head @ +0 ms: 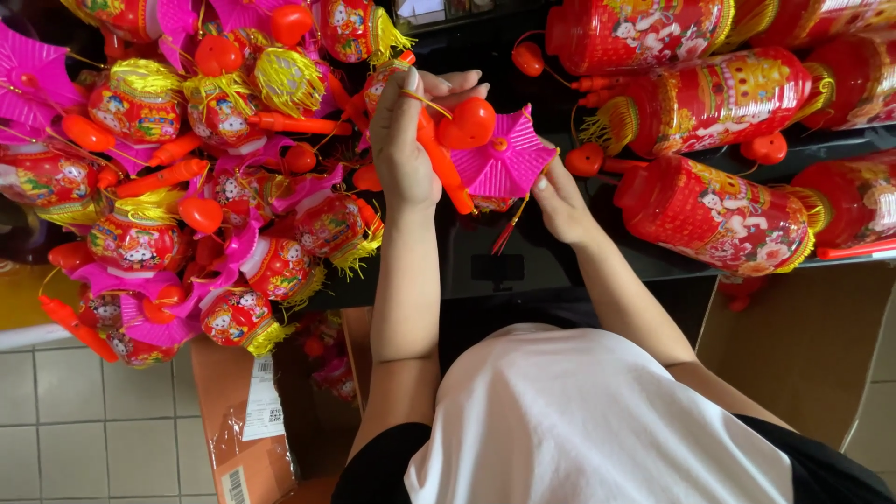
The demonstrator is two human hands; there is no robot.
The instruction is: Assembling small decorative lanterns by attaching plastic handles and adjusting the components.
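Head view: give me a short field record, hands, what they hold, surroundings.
left hand: closed around an orange handle stick with a red ball at its top
right hand: touching the pink paper lantern top
left side: pile of small red and pink lanterns with yellow tassels
right side: large red cylinder lanterns on a black shelf
below: open cardboard boxes, tiled floor

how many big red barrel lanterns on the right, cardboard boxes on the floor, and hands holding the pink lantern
big red barrel lanterns: 6 in view, some cut off at the edge
cardboard boxes: 2
hands on the pink lantern: 2, left hand and right hand
total: 10
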